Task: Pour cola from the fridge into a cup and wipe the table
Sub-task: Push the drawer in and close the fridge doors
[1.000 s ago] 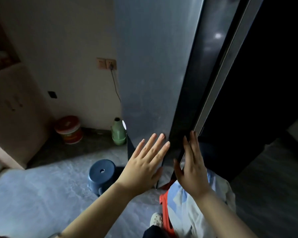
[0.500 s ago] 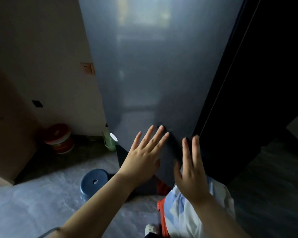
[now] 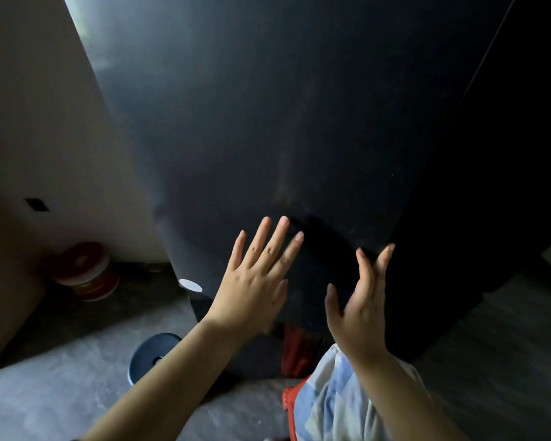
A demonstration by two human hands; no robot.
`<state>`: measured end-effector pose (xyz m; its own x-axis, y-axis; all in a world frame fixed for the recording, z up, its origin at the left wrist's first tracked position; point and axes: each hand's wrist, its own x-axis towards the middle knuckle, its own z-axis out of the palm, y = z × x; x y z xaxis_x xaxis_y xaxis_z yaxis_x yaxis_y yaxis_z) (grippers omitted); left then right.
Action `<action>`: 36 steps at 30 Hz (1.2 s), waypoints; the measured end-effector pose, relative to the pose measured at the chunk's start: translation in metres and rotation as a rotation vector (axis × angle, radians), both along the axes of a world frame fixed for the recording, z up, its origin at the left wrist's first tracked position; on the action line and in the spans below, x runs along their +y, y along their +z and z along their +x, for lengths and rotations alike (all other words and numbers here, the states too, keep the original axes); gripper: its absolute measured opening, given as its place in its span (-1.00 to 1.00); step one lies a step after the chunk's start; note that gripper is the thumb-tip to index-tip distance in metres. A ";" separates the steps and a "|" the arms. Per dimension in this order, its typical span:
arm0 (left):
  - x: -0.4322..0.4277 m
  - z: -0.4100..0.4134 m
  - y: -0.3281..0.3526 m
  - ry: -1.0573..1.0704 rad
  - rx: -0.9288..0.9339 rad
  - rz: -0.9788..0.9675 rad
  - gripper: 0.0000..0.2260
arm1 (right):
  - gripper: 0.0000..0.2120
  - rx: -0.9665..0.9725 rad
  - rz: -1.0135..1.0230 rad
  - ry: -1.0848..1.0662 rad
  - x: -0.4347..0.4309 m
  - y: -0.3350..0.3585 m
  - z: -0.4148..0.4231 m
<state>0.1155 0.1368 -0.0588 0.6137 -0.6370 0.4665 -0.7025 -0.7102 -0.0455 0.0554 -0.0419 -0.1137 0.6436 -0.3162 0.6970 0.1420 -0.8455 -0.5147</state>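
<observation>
The dark grey fridge door [image 3: 268, 128] fills most of the view and stands nearly flush with the fridge body on the right. My left hand [image 3: 255, 281] lies flat against the door's lower part, fingers spread, holding nothing. My right hand [image 3: 360, 307] is beside it near the door's right edge, fingers straight and apart, also holding nothing. No cola bottle, cup or table shows.
A blue stool [image 3: 153, 354] stands on the grey floor below my left forearm. A red-and-white tub [image 3: 86, 272] sits against the beige wall [image 3: 45, 122] at the left. A red stool [image 3: 296, 351] and light checked cloth [image 3: 337, 399] are under my right arm.
The fridge door has swung from ajar to almost closed under both palms. The gap and pale door edge seen earlier are gone, and the green bottle by the wall is now hidden.
</observation>
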 end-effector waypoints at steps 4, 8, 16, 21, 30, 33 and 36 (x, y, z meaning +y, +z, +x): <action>-0.003 0.021 -0.004 0.034 -0.031 0.009 -0.25 | -0.35 0.003 -0.075 -0.106 0.005 0.000 0.010; -0.003 0.024 -0.014 0.053 -0.084 0.011 -0.25 | -0.30 -0.058 -0.248 -0.146 0.017 -0.003 0.021; -0.007 0.036 -0.020 0.060 -0.121 0.018 -0.24 | -0.26 -0.097 -0.287 -0.232 0.011 -0.006 0.046; -0.027 0.051 -0.017 0.072 -0.071 -0.027 -0.30 | -0.30 -0.063 -0.227 -0.158 -0.012 -0.002 0.072; -0.060 0.085 -0.021 0.185 -0.139 0.013 -0.26 | -0.26 0.028 -0.264 -0.152 -0.045 0.004 0.130; -0.060 0.089 -0.025 0.193 -0.171 0.032 -0.26 | -0.22 0.018 -0.285 -0.113 -0.048 0.002 0.129; -0.058 0.088 -0.025 0.188 -0.164 0.030 -0.25 | -0.20 0.013 -0.280 -0.089 -0.048 0.002 0.126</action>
